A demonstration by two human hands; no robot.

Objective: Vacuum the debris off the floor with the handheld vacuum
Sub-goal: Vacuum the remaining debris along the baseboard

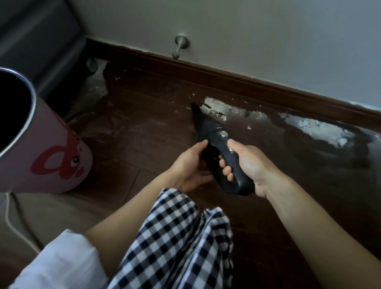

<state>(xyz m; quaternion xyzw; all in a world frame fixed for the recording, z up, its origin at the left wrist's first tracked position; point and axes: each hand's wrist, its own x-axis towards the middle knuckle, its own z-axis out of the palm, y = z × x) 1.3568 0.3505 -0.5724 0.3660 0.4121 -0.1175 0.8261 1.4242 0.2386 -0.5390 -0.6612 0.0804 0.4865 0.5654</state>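
A black handheld vacuum [209,132] points away from me toward the wall, its narrow nozzle tip just short of a white debris patch [217,107] on the dark wooden floor [142,131]. My right hand [247,164] grips its handle, thumb near a silver button. My left hand [188,166] cups the vacuum's body from the left side, thumb on top. A larger heap of white debris [317,129] lies further right along the baseboard. Small white flecks are scattered near the wall.
A pink bin [44,159] with a red cartoon print stands at the left. A dark baseboard [231,78] runs under the grey wall, with a metal door stopper [179,45]. A grey wheeled piece of furniture [37,28] fills the far left corner. My checkered trouser knee [181,242] is below.
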